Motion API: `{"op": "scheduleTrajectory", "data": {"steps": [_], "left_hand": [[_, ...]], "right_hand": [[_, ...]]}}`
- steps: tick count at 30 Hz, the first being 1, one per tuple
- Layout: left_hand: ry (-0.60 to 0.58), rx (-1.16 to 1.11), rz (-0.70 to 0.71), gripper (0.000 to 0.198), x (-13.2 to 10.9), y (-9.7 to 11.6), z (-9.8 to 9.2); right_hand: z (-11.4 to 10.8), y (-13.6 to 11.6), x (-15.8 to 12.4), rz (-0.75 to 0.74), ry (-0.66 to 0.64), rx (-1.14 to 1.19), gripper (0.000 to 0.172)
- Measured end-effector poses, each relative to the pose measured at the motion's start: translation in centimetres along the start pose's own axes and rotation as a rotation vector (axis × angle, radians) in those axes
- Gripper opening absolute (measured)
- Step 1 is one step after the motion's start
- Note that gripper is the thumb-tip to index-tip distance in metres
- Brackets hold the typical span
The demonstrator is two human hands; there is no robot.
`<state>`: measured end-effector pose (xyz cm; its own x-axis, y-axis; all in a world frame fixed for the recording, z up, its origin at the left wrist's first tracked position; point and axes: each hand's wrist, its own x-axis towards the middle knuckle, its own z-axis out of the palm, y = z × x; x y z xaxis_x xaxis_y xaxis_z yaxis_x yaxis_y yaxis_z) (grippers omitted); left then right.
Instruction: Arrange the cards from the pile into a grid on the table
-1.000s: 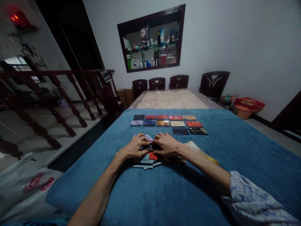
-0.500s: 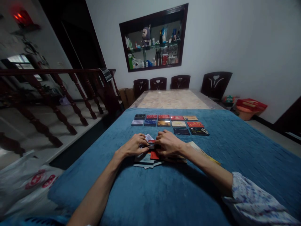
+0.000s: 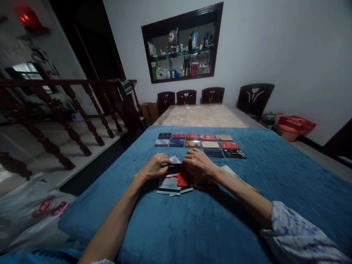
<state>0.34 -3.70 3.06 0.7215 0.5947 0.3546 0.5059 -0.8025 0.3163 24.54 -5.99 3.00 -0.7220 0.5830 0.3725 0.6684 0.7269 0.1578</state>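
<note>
My left hand [image 3: 156, 165] and my right hand [image 3: 198, 163] grip a thin dark card [image 3: 176, 164] between them, one at each end. It is seen nearly edge-on, so its face is hidden; whether it is a single card I cannot tell. Below it lies a loose pile of cards, among them a red card [image 3: 182, 179] and a pale card with a black stripe [image 3: 168, 187]. A whitish card [image 3: 175, 159] shows just behind the held one. Under my right forearm sits a cream and yellow card or paper [image 3: 232, 172], partly covered.
Beyond my hands, several cards lie in rows on the blue cloth [image 3: 143, 227], including a black card [image 3: 234, 153] and a dark blue card [image 3: 213, 153]. Past the cloth is bare stone tabletop [image 3: 200, 115]. Chairs [image 3: 213, 96] line the far end; a railing [image 3: 74, 110] stands left.
The held card has tipped from showing its red and dark face to lying nearly edge-on. More of the red card below is uncovered. My hands have shifted only slightly.
</note>
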Motion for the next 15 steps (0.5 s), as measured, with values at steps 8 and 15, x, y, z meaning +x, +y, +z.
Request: {"op": "scheduleTrajectory", "data": {"steps": [8, 15], "left_hand": [[0.147, -0.052, -0.043, 0.026, -0.18, -0.53, 0.15], [0.180, -0.126, -0.106, 0.026, -0.13, -0.64, 0.30]], "right_hand": [[0.21, 0.55, -0.08, 0.079, 0.055, 0.067, 0.021], [0.30, 0.33, -0.02, 0.157, 0.054, 0.143, 0.024]]}}
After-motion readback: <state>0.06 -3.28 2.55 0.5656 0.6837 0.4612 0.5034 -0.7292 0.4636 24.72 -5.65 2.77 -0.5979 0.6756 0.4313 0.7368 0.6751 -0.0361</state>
